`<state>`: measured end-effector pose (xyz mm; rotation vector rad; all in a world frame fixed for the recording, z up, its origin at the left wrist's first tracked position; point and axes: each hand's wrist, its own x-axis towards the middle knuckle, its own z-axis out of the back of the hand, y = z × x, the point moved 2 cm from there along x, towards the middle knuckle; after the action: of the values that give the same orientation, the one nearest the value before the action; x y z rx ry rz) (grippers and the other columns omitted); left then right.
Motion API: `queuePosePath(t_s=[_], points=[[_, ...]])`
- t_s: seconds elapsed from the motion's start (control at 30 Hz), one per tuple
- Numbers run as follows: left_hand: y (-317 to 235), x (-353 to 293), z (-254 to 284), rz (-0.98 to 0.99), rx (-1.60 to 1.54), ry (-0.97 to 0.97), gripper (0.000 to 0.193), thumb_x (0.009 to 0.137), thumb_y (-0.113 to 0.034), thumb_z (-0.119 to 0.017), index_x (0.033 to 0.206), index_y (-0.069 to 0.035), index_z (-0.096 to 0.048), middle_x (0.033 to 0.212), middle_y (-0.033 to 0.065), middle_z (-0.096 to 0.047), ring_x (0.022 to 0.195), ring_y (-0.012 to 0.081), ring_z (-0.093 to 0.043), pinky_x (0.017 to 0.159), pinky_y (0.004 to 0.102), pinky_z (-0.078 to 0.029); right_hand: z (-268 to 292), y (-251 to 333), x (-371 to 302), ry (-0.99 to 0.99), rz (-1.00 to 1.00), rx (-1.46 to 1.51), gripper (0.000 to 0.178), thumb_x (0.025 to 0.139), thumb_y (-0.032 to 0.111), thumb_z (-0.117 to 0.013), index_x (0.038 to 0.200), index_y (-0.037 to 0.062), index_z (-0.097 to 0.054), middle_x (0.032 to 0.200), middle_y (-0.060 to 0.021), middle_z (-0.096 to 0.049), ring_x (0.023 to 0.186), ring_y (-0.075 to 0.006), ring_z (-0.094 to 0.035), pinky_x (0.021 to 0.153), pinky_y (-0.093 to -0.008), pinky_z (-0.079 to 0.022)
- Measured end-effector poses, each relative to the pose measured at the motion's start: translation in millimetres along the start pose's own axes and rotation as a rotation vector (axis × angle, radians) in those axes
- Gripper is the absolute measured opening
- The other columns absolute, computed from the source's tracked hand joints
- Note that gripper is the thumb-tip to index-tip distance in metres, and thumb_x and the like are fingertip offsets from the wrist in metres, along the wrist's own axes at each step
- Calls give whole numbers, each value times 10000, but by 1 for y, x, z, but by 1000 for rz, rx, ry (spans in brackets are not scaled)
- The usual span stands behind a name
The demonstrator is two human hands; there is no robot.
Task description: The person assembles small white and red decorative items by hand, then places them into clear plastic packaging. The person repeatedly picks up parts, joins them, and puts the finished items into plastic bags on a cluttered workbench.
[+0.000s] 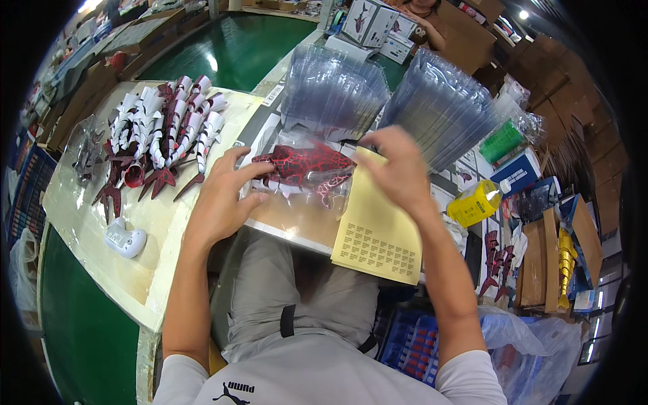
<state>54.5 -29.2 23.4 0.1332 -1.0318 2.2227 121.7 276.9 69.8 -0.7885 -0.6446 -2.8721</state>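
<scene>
A red-and-black crackle-patterned toy shark [314, 164] lies in clear plastic packaging on the table in front of me. My left hand [219, 196] is at its left end, with thumb and fingers spread and touching the packaging. Over its right end is my right hand [398, 169], smeared by motion; a small dark thing shows by the fingertips, but whether they grip it is unclear. Under my right forearm, a yellow sheet of small printed stickers [378, 226] lies beside the toy and overhangs the table edge.
Several red, black and white jointed toys [162, 135] lie left, above a white handheld device [125, 238]. Two stacks of clear plastic trays [331, 91] stand ahead. To the right are a yellow bottle [476, 202] and cardboard boxes [533, 263]. Another person [428, 34] is beyond printed boxes [368, 22].
</scene>
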Motion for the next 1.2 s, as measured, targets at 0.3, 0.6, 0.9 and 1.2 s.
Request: queuePosePath(t_s=[0.3, 0.6, 0.9, 1.2], points=[[-62, 101, 12, -381, -6, -108, 314, 892, -136, -733, 1197, -61, -746, 1216, 171, -704, 1151, 371, -674, 998, 433, -526, 145, -104, 85, 85, -205, -171, 381, 979, 373, -747, 1097, 16, -807, 875, -85, -766, 811, -191, -706, 766, -358, -542], [-159, 216, -75, -859, 177, -85, 358, 871, -139, -744, 1228, -133, -772, 1408, 132, -666, 1215, 339, -684, 1038, 438, -544, 162, -121, 121, 238, -301, -125, 341, 998, 441, -737, 887, 121, -780, 709, 66, -603, 693, -49, -546, 588, -246, -401], [-174, 247, -102, -781, 336, 154, 438, 829, -170, -712, 1247, -275, -789, 1307, 54, -738, 1236, 266, -685, 1030, 426, -558, 167, -130, 117, 268, 78, -346, 283, 1008, 252, -707, 944, -24, -711, 706, -74, -604, 671, -135, -549, 610, -334, -462], [-148, 227, -75, -753, -22, 181, 389, 897, -235, -728, 1279, -180, -774, 1453, 86, -669, 1214, 292, -700, 1019, 406, -566, 202, -100, 91, -525, 144, -247, 239, 1087, 205, -609, 1183, 20, -726, 901, -56, -701, 744, -130, -616, 676, -278, -506]])
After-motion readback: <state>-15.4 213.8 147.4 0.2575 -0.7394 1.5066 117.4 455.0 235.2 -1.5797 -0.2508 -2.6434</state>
